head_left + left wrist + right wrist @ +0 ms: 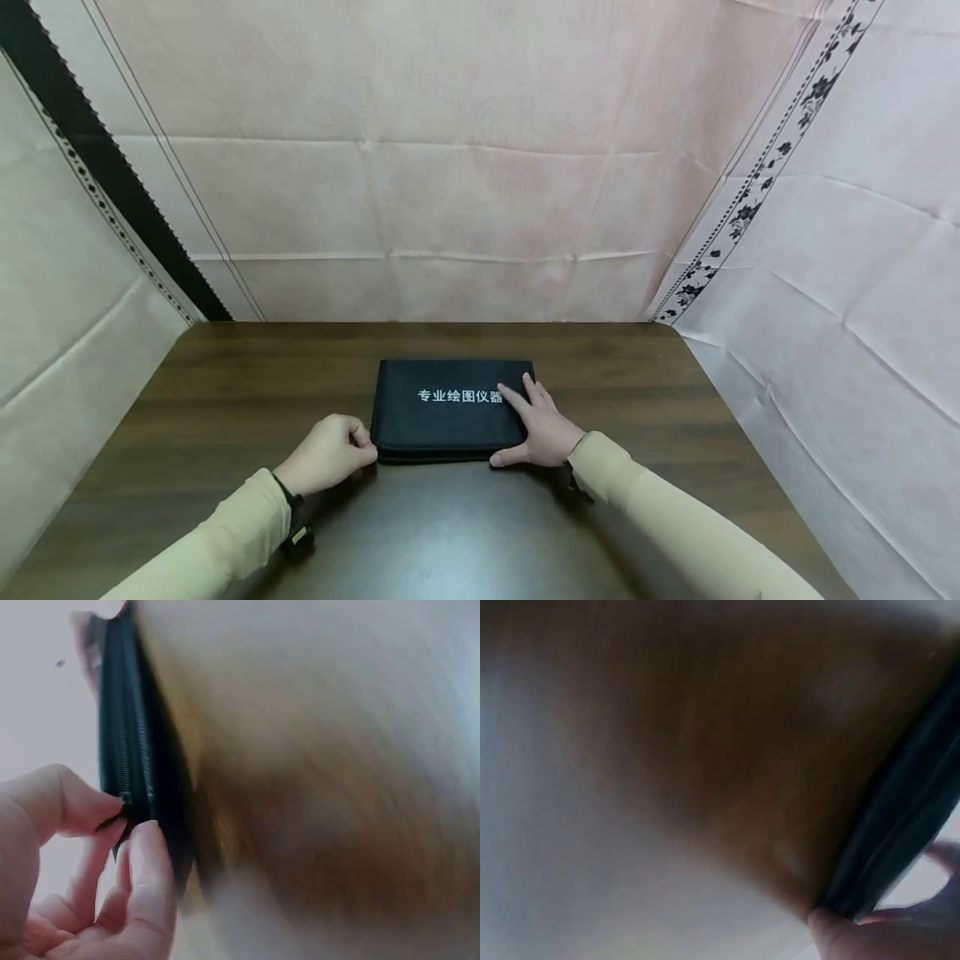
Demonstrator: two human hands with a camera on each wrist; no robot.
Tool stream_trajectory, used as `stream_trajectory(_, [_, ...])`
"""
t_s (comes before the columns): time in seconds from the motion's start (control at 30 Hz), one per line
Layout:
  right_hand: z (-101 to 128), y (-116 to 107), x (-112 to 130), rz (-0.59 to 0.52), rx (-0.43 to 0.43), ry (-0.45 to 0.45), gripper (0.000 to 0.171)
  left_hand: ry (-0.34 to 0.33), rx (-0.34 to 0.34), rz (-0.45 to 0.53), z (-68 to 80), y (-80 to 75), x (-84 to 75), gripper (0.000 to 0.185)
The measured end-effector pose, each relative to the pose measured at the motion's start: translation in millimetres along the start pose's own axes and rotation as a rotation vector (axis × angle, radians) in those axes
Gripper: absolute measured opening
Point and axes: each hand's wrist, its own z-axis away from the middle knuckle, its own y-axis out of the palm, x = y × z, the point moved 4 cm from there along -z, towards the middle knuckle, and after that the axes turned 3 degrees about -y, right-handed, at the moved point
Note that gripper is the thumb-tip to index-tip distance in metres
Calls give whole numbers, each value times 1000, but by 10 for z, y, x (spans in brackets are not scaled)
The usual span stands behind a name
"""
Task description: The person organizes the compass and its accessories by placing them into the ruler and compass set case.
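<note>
A flat black zip case (450, 417) with white Chinese lettering lies on the table. At its front left corner my left hand (333, 454) pinches the small zipper pull (112, 820) between thumb and fingertips. The zipper teeth (124, 757) run along the case's side in the left wrist view. My right hand (542, 427) rests on the case's right side, fingers spread straight across the cover, with the thumb at the front edge. In the right wrist view, the thumb (832, 930) touches the case's edge (892, 817), and part of the hand is cut off.
The brown wooden table (285, 358) extends around the case on all sides. Behind it hangs a pale creased cloth (450, 208), with another cloth panel (840, 333) at the right bearing a dark floral border. A black strip (112, 158) runs down the left.
</note>
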Motion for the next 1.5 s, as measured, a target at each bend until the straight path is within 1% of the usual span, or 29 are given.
stream_trajectory(0.07, [-7, -38, -47, -131, -38, 48, 120, -60, 10, 106, -10, 2, 37, 7])
stream_trajectory(0.1, [-12, -61, -68, -189, -60, 71, 120, -93, 11, 158, -18, 4, 60, 7])
stream_trajectory(0.17, [-23, -101, -100, -292, -105, 108, 120, -155, 16, 239, -25, 16, 112, 23])
stream_trajectory(0.2, [-27, -113, -112, -316, -115, 121, 119, -183, 21, 270, -25, 24, 134, 32])
stream_trajectory(0.27, [-34, -121, -129, -343, -118, 139, 117, -226, 23, 319, -17, 44, 173, 50])
stream_trajectory(0.3, [-34, -119, -134, -349, -112, 147, 117, -245, 22, 331, -11, 55, 191, 57])
stream_trajectory(0.37, [-29, -115, -139, -351, -108, 152, 116, -259, 11, 328, -2, 70, 212, 64])
stream_trajectory(0.43, [-20, -114, -139, -353, -110, 157, 116, -267, -3, 321, 1, 75, 223, 66])
stream_trajectory(0.5, [-8, -120, -135, -360, -112, 161, 115, -283, -1, 340, -1, 79, 233, 66])
stream_trajectory(0.6, [6, -131, -136, -374, -124, 168, 114, -328, 34, 391, -15, 86, 254, 64])
stream_trajectory(0.7, [21, -129, -138, -384, -134, 173, 114, -357, 72, 434, -34, 92, 278, 61])
stream_trajectory(0.77, [27, -124, -141, -387, -138, 173, 114, -352, 69, 430, -37, 81, 284, 59])
stream_trajectory(0.9, [32, -123, -146, -384, -139, 162, 114, -304, 23, 412, -50, 56, 279, 53])
stream_trajectory(1.0, [31, -117, -161, -373, -135, 159, 114, -202, 15, 348, -75, 63, 265, 47])
stream_trajectory(1.17, [33, -105, -189, -358, -136, 167, 114, -7, 34, 168, -97, 106, 247, 35])
stream_trajectory(1.2, [36, -107, -190, -356, -140, 168, 114, 11, 36, 139, -100, 111, 244, 34])
stream_trajectory(1.27, [32, -105, -193, -345, -146, 167, 114, 24, 41, 89, -104, 116, 235, 32])
stream_trajectory(1.37, [30, -97, -189, -332, -145, 169, 114, 7, 56, 40, -122, 116, 214, 31])
stream_trajectory(1.43, [30, -91, -186, -327, -143, 171, 115, -23, 77, 40, -128, 115, 195, 30])
stream_trajectory(1.5, [29, -83, -189, -324, -141, 173, 115, -47, 98, 69, -130, 107, 167, 29])
